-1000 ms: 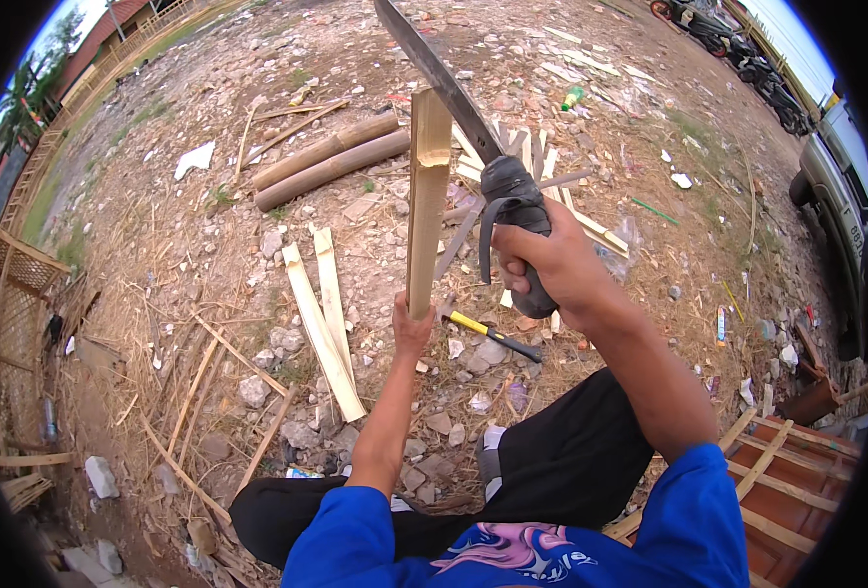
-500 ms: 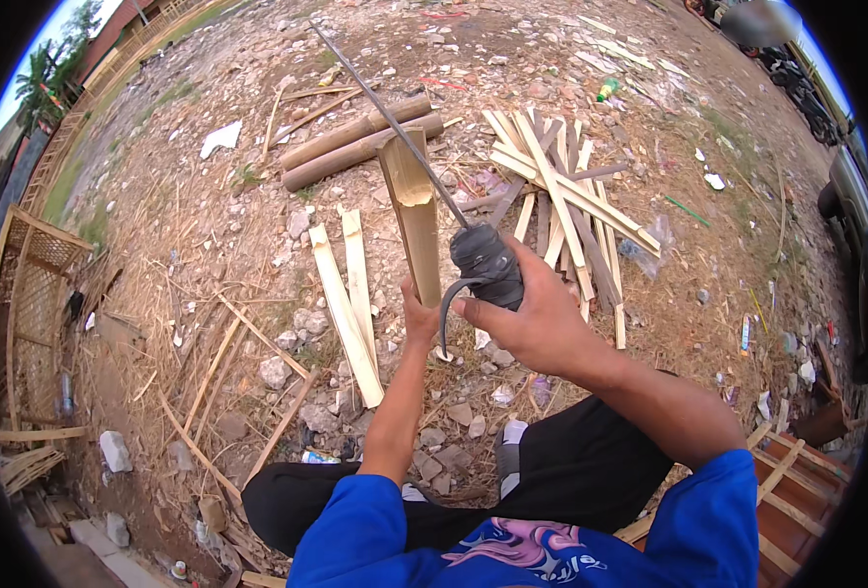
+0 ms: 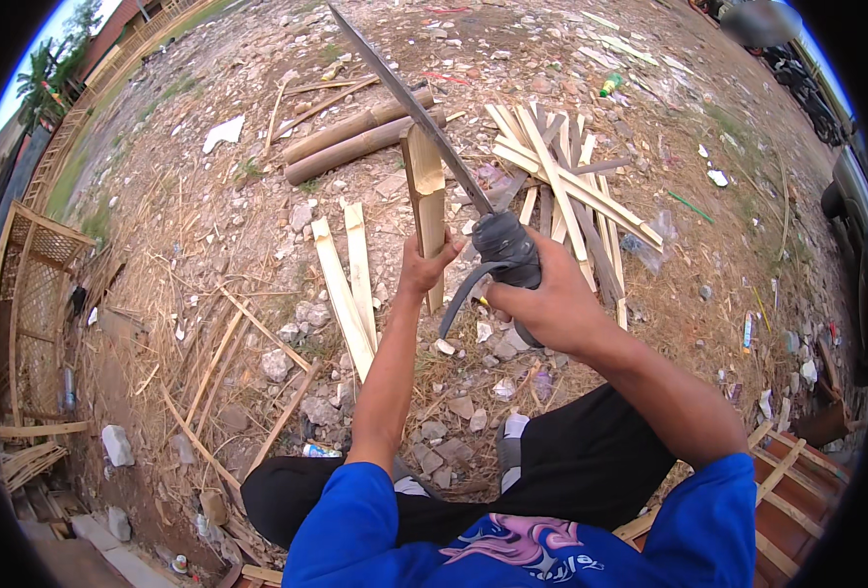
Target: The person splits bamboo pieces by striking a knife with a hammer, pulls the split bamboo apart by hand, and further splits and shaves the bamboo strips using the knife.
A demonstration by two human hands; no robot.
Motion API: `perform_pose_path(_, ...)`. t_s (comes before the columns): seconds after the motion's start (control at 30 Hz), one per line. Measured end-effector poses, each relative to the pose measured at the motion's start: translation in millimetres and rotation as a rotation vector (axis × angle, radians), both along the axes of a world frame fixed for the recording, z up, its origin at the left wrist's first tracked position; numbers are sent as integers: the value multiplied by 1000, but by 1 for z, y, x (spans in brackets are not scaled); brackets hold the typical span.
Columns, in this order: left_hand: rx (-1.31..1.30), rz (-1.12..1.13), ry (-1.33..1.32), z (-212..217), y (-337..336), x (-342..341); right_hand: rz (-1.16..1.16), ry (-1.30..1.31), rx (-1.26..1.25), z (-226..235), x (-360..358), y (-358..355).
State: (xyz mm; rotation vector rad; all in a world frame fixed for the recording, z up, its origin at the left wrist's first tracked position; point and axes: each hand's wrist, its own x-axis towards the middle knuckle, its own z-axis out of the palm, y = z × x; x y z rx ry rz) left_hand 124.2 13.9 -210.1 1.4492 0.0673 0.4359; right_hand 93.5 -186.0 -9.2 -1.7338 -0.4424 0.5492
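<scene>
Bamboo slat upright in left hand, machete (right hand) touching it

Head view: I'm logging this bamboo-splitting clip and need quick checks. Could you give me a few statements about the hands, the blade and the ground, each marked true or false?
1. The left hand holds an upright bamboo piece. True.
2. The right hand grips a hammer. False: it grips the dark handle of a long blade.
3. The blade's edge meets the top of the bamboo piece. True.
4. Two split slats lie on the ground left of the bamboo piece. True.
5. The two round bamboo poles stand upright. False: they lie flat on the ground.
</scene>
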Motion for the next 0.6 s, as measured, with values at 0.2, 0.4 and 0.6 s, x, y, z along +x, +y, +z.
perform_pose_path(0.2,108,87,-93,2,-1,0,-5,51,-4,14,-5,-2)
perform_pose_path(0.4,83,116,-114,-3,6,15,14,-38,86,18,-11,2)
perform_pose_path(0.6,-5,53,-108,-20,-6,8,-33,-4,12,14,-7,1)
